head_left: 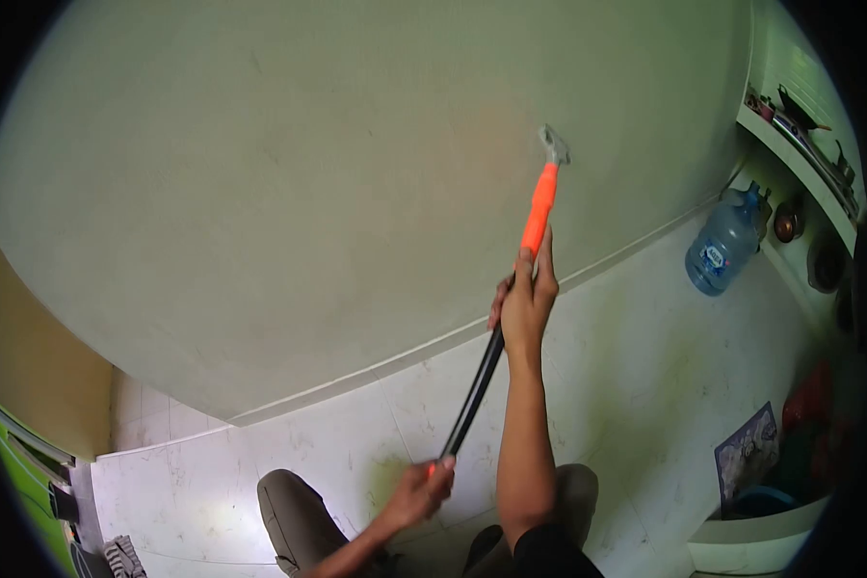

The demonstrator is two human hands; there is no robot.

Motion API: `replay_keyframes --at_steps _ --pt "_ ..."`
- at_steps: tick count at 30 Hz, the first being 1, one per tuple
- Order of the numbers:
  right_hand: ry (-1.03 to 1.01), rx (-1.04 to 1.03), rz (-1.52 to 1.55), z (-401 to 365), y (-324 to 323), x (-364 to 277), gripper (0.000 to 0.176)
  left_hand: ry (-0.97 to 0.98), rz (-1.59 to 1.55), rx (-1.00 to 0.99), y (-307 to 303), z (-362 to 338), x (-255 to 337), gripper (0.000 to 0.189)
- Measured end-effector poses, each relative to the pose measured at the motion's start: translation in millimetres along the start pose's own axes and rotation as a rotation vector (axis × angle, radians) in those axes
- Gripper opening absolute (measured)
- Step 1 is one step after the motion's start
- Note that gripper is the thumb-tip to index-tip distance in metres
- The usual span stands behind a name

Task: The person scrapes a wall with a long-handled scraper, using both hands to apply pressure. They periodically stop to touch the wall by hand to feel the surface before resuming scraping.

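I hold a long-handled scraper (539, 207) with an orange upper grip, a black lower shaft and a grey metal head. Its head (553, 144) presses against the pale green wall (308, 193). My right hand (524, 299) grips the shaft where orange meets black, with the index finger stretched up along the orange part. My left hand (419, 489) is closed around the bottom end of the black shaft, near my knees. Both arms reach forward from my crouched legs.
A white tiled floor (645, 318) meets the wall at a white skirting line. A large blue water bottle (722, 246) stands in the corner at right. A shelf (800, 154) with tools and pots runs along the right wall. A green door frame (19, 462) shows at lower left.
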State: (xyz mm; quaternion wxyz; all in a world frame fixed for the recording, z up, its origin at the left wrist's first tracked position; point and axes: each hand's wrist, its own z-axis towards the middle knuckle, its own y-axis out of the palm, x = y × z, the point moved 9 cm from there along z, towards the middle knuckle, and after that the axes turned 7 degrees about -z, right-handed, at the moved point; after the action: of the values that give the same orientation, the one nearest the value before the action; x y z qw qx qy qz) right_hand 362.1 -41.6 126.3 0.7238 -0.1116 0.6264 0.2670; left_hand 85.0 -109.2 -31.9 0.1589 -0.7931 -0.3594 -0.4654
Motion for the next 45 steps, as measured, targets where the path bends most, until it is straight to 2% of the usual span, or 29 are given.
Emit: replay_keyframes --at_steps 1,4,9,12,14,19,23,26,28,30,32,35,36,37,39,40,41,44,45 --pt "0.050 -0.035 0.027 -11 -1 8 0.057 0.046 -0.042 -0.080 6 -5 -16 0.050" --pt "0.103 -0.040 0.206 -30 7 58 0.058 0.027 -0.133 -0.096 3 -19 -42 0.045" --pt "0.270 -0.012 0.344 -65 20 141 0.060 -0.036 -0.057 0.011 -46 -36 -70 0.041" --pt "0.297 -0.015 0.355 -91 49 158 0.061 0.068 0.152 0.145 -82 -55 -61 0.039" --pt "0.314 -0.026 0.359 -110 68 154 0.060 0.060 0.179 0.199 -107 -70 -65 0.039" --pt "0.304 -0.075 0.360 -139 96 149 0.060 0.152 0.383 0.257 -146 -93 -69 0.043" --pt "0.315 -0.020 0.308 -120 86 161 0.060 0.117 0.285 0.210 -135 -75 -59 0.044" --pt "0.330 0.095 0.319 -63 38 175 0.046 0.015 0.379 0.212 -87 -39 -22 0.043" --pt "0.401 0.036 0.407 -55 26 174 0.046 0.118 0.369 0.167 -66 -28 -34 0.043" --pt "0.409 0.062 0.339 -70 37 190 0.054 0.069 0.380 0.215 -79 -43 -46 0.043" --pt "0.402 0.039 0.331 -98 63 188 0.061 0.031 0.423 0.280 -117 -61 -56 0.043" --pt "0.363 -0.005 0.349 -106 76 181 0.064 0.230 0.560 0.281 -130 -67 -28 0.043" --pt "0.352 0.028 0.326 -94 69 188 0.064 0.162 0.550 0.279 -127 -53 -26 0.044" --pt "0.357 0.107 0.310 -78 55 211 0.055 0.087 0.538 0.274 -120 -38 -24 0.045" --pt "0.416 0.194 0.314 -44 19 238 0.036 0.104 0.551 0.221 -90 8 -16 0.046" --pt "0.464 0.186 0.318 -27 2 263 0.040 0.129 0.548 0.191 -73 27 -21 0.045" --pt "0.499 0.156 0.398 -20 -11 275 0.043 0.280 0.603 0.188 -56 37 -24 0.046" --pt "0.522 0.107 0.435 -23 -27 273 0.047 0.217 0.486 0.140 -13 18 -27 0.047" --pt "0.529 0.113 0.415 -32 -25 266 0.049 0.134 0.446 0.140 -17 10 -37 0.046"
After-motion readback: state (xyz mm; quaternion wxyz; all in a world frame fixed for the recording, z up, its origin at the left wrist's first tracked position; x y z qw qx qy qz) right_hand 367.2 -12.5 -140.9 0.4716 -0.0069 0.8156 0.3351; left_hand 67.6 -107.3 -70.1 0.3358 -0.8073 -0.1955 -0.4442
